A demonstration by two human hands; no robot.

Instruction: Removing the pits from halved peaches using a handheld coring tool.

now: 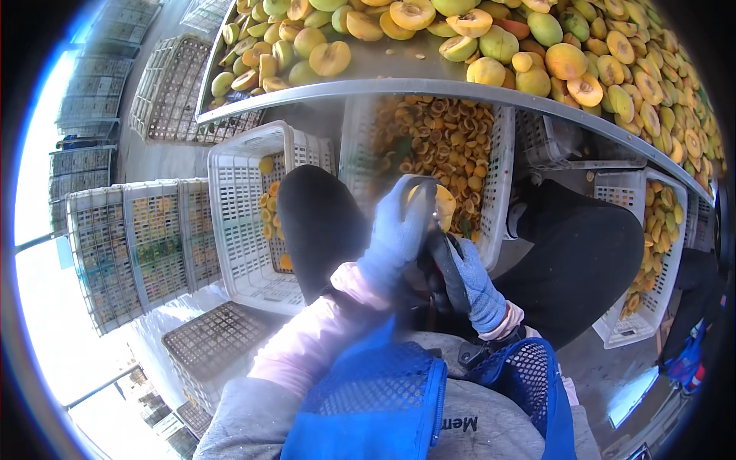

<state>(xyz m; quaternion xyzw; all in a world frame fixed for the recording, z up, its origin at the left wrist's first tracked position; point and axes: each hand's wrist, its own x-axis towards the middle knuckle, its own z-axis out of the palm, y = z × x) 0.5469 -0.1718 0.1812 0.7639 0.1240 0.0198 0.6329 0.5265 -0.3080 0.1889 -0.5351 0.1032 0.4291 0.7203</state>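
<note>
In a blue glove with dark palm, my left hand [401,221] grips a yellow peach piece [445,208] over the crate between my knees. My right hand [468,282], gloved alike, is closed just below it around a small tool with a bright metal tip [436,217]. Most of that tool is hidden by the fingers, so its kind is unclear. The tip meets or nearly meets the fruit. Beneath both hands stands a white plastic crate [501,190] holding many small orange-brown fruit scraps [445,135].
A metal-rimmed table [368,87] heaped with halved and whole peaches [566,61] spans the front. A white crate [241,230] with some fruit stands left, another crate [618,333] of peach pieces right. Stacked crates [144,247] line the far left. Someone's leg [693,287] shows at right.
</note>
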